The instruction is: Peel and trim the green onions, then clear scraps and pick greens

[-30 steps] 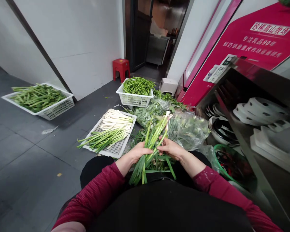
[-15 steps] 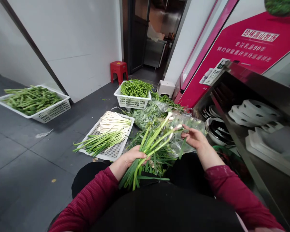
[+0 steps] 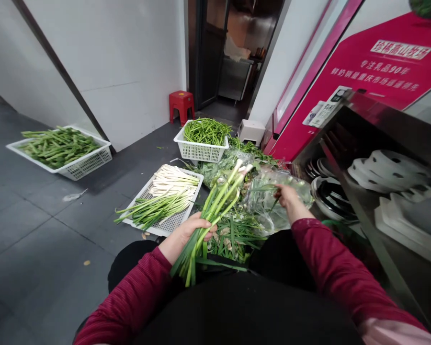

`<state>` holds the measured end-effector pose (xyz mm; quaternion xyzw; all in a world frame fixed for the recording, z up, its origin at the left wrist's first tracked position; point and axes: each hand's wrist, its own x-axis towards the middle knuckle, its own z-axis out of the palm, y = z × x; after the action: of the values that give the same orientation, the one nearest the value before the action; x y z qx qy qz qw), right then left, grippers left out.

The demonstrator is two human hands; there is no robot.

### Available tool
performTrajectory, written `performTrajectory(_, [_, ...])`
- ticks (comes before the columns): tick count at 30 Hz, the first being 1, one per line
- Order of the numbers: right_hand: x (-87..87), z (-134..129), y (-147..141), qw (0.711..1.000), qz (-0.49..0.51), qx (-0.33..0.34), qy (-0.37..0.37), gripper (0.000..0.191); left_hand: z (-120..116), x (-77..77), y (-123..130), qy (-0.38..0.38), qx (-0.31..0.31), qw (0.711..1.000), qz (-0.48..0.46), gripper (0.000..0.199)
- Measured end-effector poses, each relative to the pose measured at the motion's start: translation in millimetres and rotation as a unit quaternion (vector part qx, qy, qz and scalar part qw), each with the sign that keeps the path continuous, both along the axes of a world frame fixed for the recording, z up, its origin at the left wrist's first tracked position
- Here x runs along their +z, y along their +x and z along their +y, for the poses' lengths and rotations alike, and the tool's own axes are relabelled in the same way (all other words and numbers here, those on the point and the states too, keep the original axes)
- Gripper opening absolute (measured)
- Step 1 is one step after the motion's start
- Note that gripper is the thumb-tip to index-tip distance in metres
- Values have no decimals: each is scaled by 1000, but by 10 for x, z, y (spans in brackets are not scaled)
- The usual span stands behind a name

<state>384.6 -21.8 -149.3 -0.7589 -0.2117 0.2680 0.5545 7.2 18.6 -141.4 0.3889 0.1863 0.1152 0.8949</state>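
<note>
One Bunch [image 3: 219,197], Two Hands [image 3: 192,229] [image 3: 289,197]

Both mine, those two, and then the containers came up: two deep white baskets [image 3: 88,165] [image 3: 203,152], one flat white tray [image 3: 174,224], three all told! Red stool [image 3: 181,103]? Just one there was. White box [image 3: 250,130]? One again. Two maroon sleeves [image 3: 138,290] [image 3: 345,268] followed, one per arm. In my bunch the stalks overlapped too tightly to number, and the clear bags [image 3: 255,201] ran together: I couldn't settle their count.
</note>
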Motion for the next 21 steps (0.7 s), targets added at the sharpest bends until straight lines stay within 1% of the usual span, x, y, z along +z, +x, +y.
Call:
performTrajectory(2, [-198,28,-332,999,-14,15,-48,16,10,23,-2,-16,25,1000,10,24])
performTrajectory(3, [-256,21,-499,997,-34,21,-66,16,10,33,-2,-21,34,999,17,25])
performTrajectory(4, [-277,-1,-661,994,-72,35,-75,17,7,42,-2,-24,41,999,26,25])
performTrajectory(5, [-259,-40,-815,987,-132,61,-72,18,2,47,-1,-26,45,998,35,25])
performTrajectory(6, [-205,-91,-960,972,-205,105,-56,18,-5,49,2,-27,48,998,43,25])
performTrajectory(7, [-122,-149,-1096,944,-282,168,-29,18,-10,49,6,-27,48,997,50,25])
performTrajectory(8, [-20,-206,-1222,903,-353,246,3,19,-15,46,12,-27,44,997,52,25])
performTrajectory(9, [90,-256,-1336,854,-405,325,32,22,-19,41,19,-27,37,998,49,25])
performTrajectory(10, [197,-293,-1436,810,-435,390,53,24,-21,34,28,-27,27,998,42,25])
performTrajectory(11, [294,-314,-1517,774,-452,439,63,26,-21,26,38,-28,14,999,32,26])
performTrajectory(12, [373,-318,-1577,749,-460,473,63,27,-21,17,48,-28,0,999,22,27])
performTrajectory(13, [433,-307,-1614,734,-460,496,58,27,-21,8,57,-26,-13,999,14,27])
performTrajectory(14, [473,-288,-1630,729,-447,516,52,26,-21,-1,66,-22,-21,999,10,28])
performTrajectory(16, [501,-242,-1617,735,-383,558,45,26,-25,-15,79,-5,-27,1000,6,31])
performTrajectory(18, [478,-217,-1587,758,-287,585,26,26,-34,-21,88,23,-31,999,0,32])
performTrajectory(20, [423,-229,-1587,789,-203,579,-22,28,-44,-24,94,49,-41,998,-3,32])
performTrajectory(21, [390,-246,-1604,800,-179,570,-52,29,-49,-26,96,59,-45,997,-2,32])
